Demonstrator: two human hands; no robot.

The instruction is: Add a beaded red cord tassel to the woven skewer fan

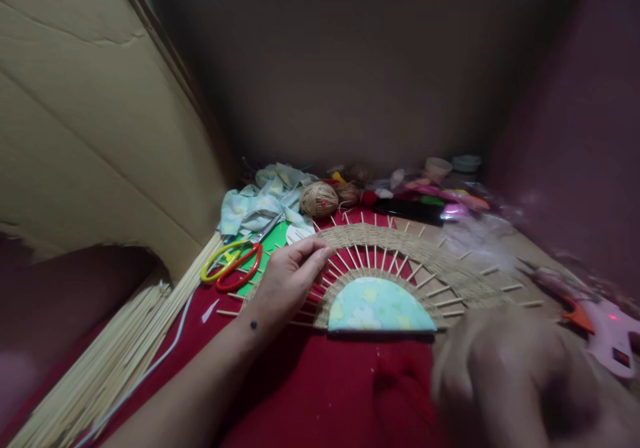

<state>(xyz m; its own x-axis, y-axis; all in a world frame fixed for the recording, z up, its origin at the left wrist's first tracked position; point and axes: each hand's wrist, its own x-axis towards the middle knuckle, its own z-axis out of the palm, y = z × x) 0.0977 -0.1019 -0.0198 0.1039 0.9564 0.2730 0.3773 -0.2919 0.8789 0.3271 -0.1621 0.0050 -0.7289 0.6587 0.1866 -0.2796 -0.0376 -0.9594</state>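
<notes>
A half-round woven fan point(370, 236) of thin sticks and twine lies on the red cloth, with a pale blue floral fabric half-circle point(383, 305) at its centre. My left hand point(295, 271) is closed in a pinch on the fan's outer woven band at the upper left, thumb against forefinger. At the lower right, close to the camera, my right hand point(515, 375) is curled but smeared by motion. It is near the fan's right end; whether anything is in its fingers cannot be made out.
Scissors point(233, 266) with yellow and red handles lie left, before crumpled floral fabric point(270, 198). A twine ball point(319, 199) stands behind the fan. A stick bundle point(105, 361) lies left, a pink glue gun point(610, 328) right. A cardboard panel point(100, 101) rises at left.
</notes>
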